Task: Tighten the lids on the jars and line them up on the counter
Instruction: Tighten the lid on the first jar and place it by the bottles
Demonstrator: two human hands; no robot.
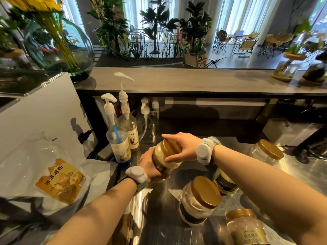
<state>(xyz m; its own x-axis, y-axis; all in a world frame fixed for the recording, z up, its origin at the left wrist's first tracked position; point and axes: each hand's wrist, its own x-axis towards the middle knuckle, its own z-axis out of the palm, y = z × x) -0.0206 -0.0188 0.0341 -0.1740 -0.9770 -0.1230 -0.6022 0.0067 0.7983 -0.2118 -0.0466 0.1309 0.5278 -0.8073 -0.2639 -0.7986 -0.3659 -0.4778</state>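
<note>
Beyond a raised grey ledge lies a bright lounge with tall curtained windows, potted plants and folding chairs; a round glass vase of yellow stems stands at the ledge's left end. Below it runs a shiny steel bench, reflecting light. On the left side lies a white bag with a yellow label, and behind it three pump bottles stand upright against the back wall.

Four gold-lidded jars rest on the bench: a clear one far right, one mostly hidden under the right forearm, a wide jar in the middle and a labelled one at the lower edge. All stand upright, lids up, though the wide lens makes them lean.

A fifth jar is lifted above the bench at centre, its long axis tilted so the gold lid points up and away to the right. The left hand wraps closed around its body from below; the right hand is clamped over the lid, thumb and fingers on its rim. Both wrists carry grey bands
</note>
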